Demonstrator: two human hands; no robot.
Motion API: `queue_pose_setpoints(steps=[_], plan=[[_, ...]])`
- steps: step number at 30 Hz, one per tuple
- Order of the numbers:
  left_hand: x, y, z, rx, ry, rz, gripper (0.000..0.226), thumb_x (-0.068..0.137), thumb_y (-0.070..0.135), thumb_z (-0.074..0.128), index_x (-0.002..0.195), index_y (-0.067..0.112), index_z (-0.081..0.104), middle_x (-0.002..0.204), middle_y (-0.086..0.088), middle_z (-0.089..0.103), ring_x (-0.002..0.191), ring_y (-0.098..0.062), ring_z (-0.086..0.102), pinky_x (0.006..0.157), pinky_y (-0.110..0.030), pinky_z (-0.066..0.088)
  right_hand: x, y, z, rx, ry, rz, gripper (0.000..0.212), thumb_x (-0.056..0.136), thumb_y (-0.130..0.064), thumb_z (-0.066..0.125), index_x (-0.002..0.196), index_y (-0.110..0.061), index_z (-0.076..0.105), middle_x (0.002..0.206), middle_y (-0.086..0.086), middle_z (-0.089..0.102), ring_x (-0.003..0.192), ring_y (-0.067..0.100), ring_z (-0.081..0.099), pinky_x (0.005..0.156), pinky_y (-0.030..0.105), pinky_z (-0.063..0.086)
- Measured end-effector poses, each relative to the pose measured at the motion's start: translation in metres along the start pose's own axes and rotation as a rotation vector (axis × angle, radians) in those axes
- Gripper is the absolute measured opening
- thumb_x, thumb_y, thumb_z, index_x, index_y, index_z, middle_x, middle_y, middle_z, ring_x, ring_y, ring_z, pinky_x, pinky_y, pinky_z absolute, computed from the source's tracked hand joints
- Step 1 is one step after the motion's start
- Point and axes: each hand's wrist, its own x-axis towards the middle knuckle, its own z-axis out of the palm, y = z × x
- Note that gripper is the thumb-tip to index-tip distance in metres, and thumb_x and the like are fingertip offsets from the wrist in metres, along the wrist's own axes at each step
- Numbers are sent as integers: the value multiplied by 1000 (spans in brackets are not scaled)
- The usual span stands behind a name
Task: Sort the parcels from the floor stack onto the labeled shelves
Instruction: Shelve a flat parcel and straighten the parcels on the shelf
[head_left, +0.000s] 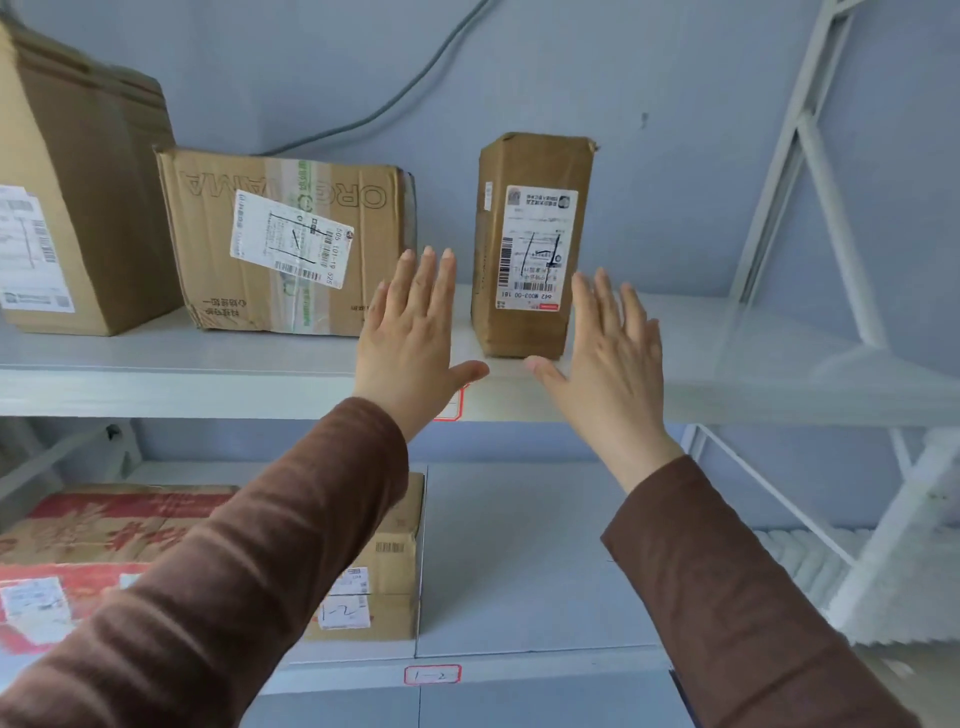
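Pale blue wall (649, 78) fills the back, with a grey cable (415, 88) hanging across it. White metal shelves (156, 384) run across in front of it, one upper board and one lower board. Far to the left of both hands, a big brown cardboard box (78, 197) stands on the upper board. Next to it, just left of the left hand (410, 332), sits a wide brown cardboard box with a white sticker (285, 244). Below the hands, on the lower board, lies a flat red and brown box (104, 530), and beside it a smaller brown box marked 1-2 (395, 561). Between the two hands stands a tall thin brown cardboard parcel with a white label (530, 244), upright on the upper board. Both hands are spread flat with straight fingers and hold nothing. The right hand (608, 353) is just right of the parcel, not touching it. Brown sleeves (260, 571) cover both arms. A small red-edged tag reading 1-2 (432, 674) sticks on the lower board's front edge.
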Motion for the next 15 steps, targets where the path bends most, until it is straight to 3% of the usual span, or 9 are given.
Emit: queue_pose_setpoints(steps=[4, 8, 12, 15], plan=[[22, 33, 28, 10, -27, -72, 117, 87, 71, 57, 161, 16, -13, 171, -3, -10, 157, -23, -13, 128, -41, 0, 26, 36, 14, 56, -47, -43, 97, 95, -61, 57, 165, -17, 6, 172, 8, 13, 158, 33, 9, 125, 57, 18], [36, 47, 44, 8, -25, -143, 116, 86, 70, 59, 162, 15, -8, 172, -4, -1, 158, -23, -7, 128, -42, 3, 48, 51, 31, 130, -79, -104, 97, 94, -61, 61, 163, -13, 12, 165, 9, 35, 154, 34, 24, 122, 56, 25], [45, 54, 52, 28, -3, -171, 115, 84, 68, 64, 162, 13, 0, 171, -4, 13, 158, -24, 1, 128, -45, 10, 68, 55, 44, 182, -115, -139, 89, 92, -57, 65, 157, -12, 24, 137, 11, 64, 136, 35, 49, 113, 54, 38], [50, 53, 54, 45, -13, -183, 111, 84, 66, 66, 161, 11, 7, 168, -5, 20, 158, -25, 6, 128, -44, 12, 74, 54, 52, 189, -105, -164, 80, 91, -52, 68, 150, -12, 32, 123, 10, 71, 123, 36, 57, 106, 51, 41]])
